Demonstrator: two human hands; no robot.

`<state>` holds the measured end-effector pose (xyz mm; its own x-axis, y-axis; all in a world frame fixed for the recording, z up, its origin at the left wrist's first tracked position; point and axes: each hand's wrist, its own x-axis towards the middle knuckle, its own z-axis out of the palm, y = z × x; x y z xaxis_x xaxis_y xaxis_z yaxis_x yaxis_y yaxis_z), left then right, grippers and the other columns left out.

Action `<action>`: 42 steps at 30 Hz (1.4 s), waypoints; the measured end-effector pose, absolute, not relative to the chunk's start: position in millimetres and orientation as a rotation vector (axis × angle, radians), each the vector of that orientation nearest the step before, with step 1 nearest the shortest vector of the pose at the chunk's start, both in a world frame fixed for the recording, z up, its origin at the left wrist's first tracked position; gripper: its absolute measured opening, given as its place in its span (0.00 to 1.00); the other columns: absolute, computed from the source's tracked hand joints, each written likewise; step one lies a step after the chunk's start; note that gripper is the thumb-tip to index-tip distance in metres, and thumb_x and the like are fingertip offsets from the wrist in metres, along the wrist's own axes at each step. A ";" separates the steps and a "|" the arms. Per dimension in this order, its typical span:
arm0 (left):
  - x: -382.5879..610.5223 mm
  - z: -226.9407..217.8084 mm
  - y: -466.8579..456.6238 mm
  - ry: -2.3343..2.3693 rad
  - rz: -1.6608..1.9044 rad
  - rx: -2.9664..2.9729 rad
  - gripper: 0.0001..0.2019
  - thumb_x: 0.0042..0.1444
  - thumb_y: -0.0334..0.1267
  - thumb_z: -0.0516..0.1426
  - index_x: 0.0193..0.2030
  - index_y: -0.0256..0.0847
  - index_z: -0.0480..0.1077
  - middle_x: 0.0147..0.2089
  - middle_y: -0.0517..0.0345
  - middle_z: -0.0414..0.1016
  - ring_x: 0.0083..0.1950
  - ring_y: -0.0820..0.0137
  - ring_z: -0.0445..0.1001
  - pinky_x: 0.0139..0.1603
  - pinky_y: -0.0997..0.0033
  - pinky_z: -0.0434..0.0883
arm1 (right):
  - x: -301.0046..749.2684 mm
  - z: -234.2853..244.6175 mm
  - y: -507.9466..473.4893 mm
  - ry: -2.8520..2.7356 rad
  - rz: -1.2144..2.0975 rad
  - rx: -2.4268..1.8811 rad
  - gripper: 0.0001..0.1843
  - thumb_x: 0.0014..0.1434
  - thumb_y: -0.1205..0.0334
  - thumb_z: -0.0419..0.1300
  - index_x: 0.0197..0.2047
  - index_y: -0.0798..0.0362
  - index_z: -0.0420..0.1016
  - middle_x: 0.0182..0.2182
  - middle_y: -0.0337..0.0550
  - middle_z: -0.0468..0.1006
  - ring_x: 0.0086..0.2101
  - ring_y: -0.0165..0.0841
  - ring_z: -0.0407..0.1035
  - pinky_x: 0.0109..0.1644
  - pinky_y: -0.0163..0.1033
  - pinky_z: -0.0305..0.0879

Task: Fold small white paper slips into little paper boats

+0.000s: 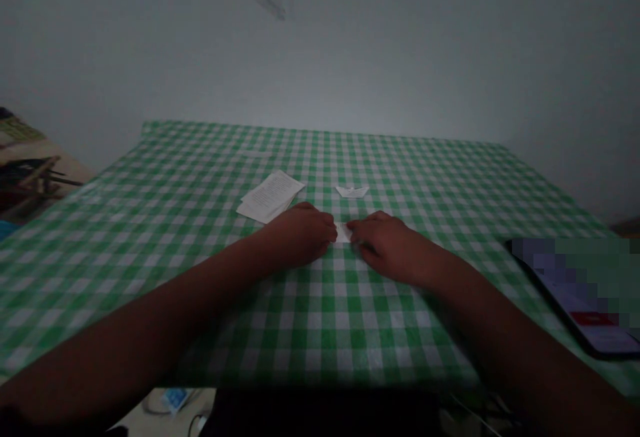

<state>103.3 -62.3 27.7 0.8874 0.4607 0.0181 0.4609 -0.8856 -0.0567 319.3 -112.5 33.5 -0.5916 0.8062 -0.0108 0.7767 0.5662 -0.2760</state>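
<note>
Both my hands rest on a table with a green-and-white checked cloth (pixel 200 277). My left hand (pixel 300 234) and my right hand (pixel 385 240) are curled, fingertips meeting over a small white piece of paper (pixel 343 232) that they pinch between them. Most of that paper is hidden under the fingers. Just beyond the hands lies a small folded white paper boat (pixel 353 191). To the left of it sits a small stack of white printed paper sheets (pixel 271 196), close to my left hand's knuckles.
A dark phone or tablet (pixel 575 297) with a lit screen lies at the table's right edge. A plain pale wall stands behind the table. Wooden furniture and clutter (pixel 27 180) sit on the floor to the left. The room is dim.
</note>
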 end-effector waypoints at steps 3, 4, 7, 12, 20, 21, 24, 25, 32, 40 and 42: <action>103.3 26.4 -62.6 -0.722 0.045 -3.016 0.06 0.59 0.32 0.56 0.39 0.41 0.75 0.45 0.55 0.77 0.47 0.65 0.75 0.55 0.60 0.65 | 315.5 25.2 -112.0 -2.674 0.283 -1.378 0.14 0.61 0.70 0.53 0.48 0.55 0.73 0.48 0.53 0.76 0.49 0.43 0.65 0.55 0.50 0.62; 102.7 25.5 -62.2 -0.724 0.031 -3.021 0.06 0.59 0.32 0.56 0.39 0.42 0.75 0.46 0.55 0.77 0.48 0.65 0.75 0.56 0.58 0.64 | 314.3 22.3 -111.5 -2.671 0.262 -1.371 0.14 0.60 0.70 0.53 0.49 0.56 0.73 0.50 0.53 0.75 0.51 0.44 0.64 0.55 0.51 0.61; 100.5 22.8 -60.7 -0.709 -0.003 -3.049 0.07 0.59 0.31 0.56 0.41 0.42 0.75 0.48 0.55 0.76 0.50 0.65 0.74 0.62 0.54 0.61 | 310.9 16.6 -110.5 -2.669 0.251 -1.330 0.18 0.60 0.70 0.53 0.54 0.57 0.70 0.55 0.54 0.72 0.56 0.44 0.60 0.56 0.51 0.61; 101.5 23.5 -61.1 -0.678 0.051 -3.069 0.09 0.62 0.31 0.53 0.43 0.40 0.74 0.49 0.51 0.75 0.50 0.64 0.74 0.61 0.54 0.63 | 306.6 22.0 -115.2 -2.682 0.200 -1.454 0.21 0.63 0.69 0.50 0.58 0.57 0.68 0.55 0.53 0.75 0.59 0.46 0.59 0.57 0.52 0.59; 104.3 22.0 -68.9 -0.755 0.039 -2.997 0.08 0.60 0.29 0.53 0.43 0.37 0.72 0.49 0.48 0.74 0.45 0.63 0.76 0.48 0.59 0.71 | 302.1 33.8 -119.7 -2.636 0.111 -1.723 0.15 0.63 0.67 0.49 0.48 0.51 0.73 0.42 0.49 0.80 0.49 0.45 0.68 0.50 0.52 0.59; 104.2 20.7 -70.2 -0.776 0.027 -2.977 0.08 0.60 0.30 0.53 0.44 0.38 0.72 0.50 0.48 0.74 0.44 0.62 0.76 0.47 0.58 0.70 | 301.7 34.2 -119.5 -2.630 0.105 -1.729 0.14 0.63 0.67 0.49 0.47 0.51 0.73 0.41 0.49 0.80 0.48 0.45 0.69 0.50 0.51 0.59; 104.2 18.3 -73.5 -0.815 -0.011 -2.942 0.09 0.59 0.30 0.54 0.45 0.39 0.71 0.54 0.48 0.73 0.47 0.61 0.75 0.49 0.56 0.69 | 302.0 35.4 -119.1 -2.620 0.105 -1.746 0.15 0.64 0.68 0.47 0.49 0.53 0.71 0.41 0.51 0.79 0.47 0.45 0.69 0.49 0.50 0.60; 104.3 18.2 -74.2 -0.807 -0.024 -2.945 0.09 0.59 0.30 0.54 0.46 0.39 0.70 0.55 0.48 0.73 0.48 0.60 0.75 0.50 0.56 0.69 | 302.8 35.8 -119.2 -2.618 0.120 -1.748 0.16 0.64 0.69 0.47 0.50 0.54 0.71 0.42 0.52 0.79 0.47 0.45 0.69 0.49 0.50 0.60; 105.8 20.6 -77.6 -0.792 -0.010 -2.956 0.15 0.59 0.31 0.53 0.53 0.38 0.67 0.65 0.48 0.67 0.56 0.56 0.70 0.60 0.43 0.63 | 308.4 35.0 -121.5 -2.647 0.175 -1.741 0.25 0.63 0.69 0.46 0.62 0.53 0.65 0.50 0.54 0.77 0.52 0.47 0.67 0.50 0.52 0.60; 106.5 27.2 -89.2 -1.062 0.054 -2.892 0.11 0.58 0.32 0.54 0.48 0.36 0.69 0.51 0.45 0.77 0.53 0.54 0.73 0.61 0.37 0.61 | 306.2 35.4 -123.3 -2.671 0.109 -1.746 0.25 0.63 0.69 0.47 0.62 0.53 0.66 0.49 0.54 0.79 0.50 0.50 0.67 0.49 0.55 0.60; 106.9 27.7 -90.7 -1.072 0.030 -2.876 0.11 0.58 0.32 0.54 0.47 0.37 0.69 0.49 0.45 0.78 0.51 0.55 0.74 0.61 0.37 0.61 | 305.4 31.5 -124.7 -2.687 0.059 -1.715 0.27 0.63 0.69 0.48 0.65 0.51 0.64 0.54 0.52 0.76 0.50 0.50 0.65 0.48 0.55 0.61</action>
